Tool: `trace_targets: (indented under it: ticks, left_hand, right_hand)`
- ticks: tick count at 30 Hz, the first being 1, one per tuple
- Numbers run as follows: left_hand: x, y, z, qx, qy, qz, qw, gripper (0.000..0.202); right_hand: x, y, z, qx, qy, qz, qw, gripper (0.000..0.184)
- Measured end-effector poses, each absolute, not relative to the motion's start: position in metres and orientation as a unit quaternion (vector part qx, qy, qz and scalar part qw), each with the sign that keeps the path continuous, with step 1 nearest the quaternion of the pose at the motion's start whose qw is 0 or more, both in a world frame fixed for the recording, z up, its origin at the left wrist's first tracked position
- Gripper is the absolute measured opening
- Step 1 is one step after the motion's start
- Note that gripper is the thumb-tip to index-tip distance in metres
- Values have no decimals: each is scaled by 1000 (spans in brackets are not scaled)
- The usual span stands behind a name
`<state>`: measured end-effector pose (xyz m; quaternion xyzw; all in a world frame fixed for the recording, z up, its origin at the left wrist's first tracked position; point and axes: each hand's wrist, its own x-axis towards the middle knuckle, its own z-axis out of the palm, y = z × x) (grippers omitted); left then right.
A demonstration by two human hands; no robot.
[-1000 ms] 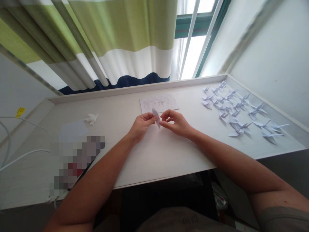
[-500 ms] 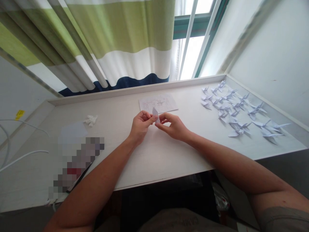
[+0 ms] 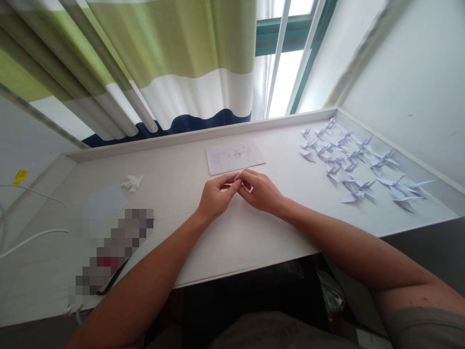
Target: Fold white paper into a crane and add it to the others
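Note:
Above the middle of the white table, my left hand and my right hand meet at the fingertips. Between them they pinch a small piece of folded white paper, mostly hidden by the fingers; only a sliver shows. Just beyond the hands lies a sheet with printed lines and writing. To the right, several folded paper cranes stand in a loose group on the table.
A crumpled white tissue and a pale sheet of paper lie on the left. Nearer me is a blurred-out oblong object. White cables run in at the left edge. A raised rim borders the table's back.
My hands have drawn together and the right fingers have closed over the folded paper, which stood upright and plainly visible before. The view has shifted slightly.

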<state>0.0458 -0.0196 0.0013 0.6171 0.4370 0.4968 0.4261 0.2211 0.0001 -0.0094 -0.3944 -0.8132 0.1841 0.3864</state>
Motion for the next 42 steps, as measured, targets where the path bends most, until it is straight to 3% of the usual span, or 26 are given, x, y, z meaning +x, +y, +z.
trace_targets:
  ticks: [3,12,20,27,42]
  left_hand:
    - [41,-17,3,635,421,481,434,33]
    - [26,-8,-1,662,421,475,399,35]
    - [38,-12,2,558,425,511,497,47]
    - [42,-10,-5,511,424,525,532,54]
    - [40,-14,0,606,442,476,459,37]
  right_hand:
    - [224,-1,-6,-408,-800,196,395,17]
    - [229,-1,0,-400,-753,251,459,41]
    - [229,0,3,-410,-696,268,526,37]
    - [221,6,-8,-387,-684,415,458,43]
    - [224,9,-8,-374,-676,436,463,42]
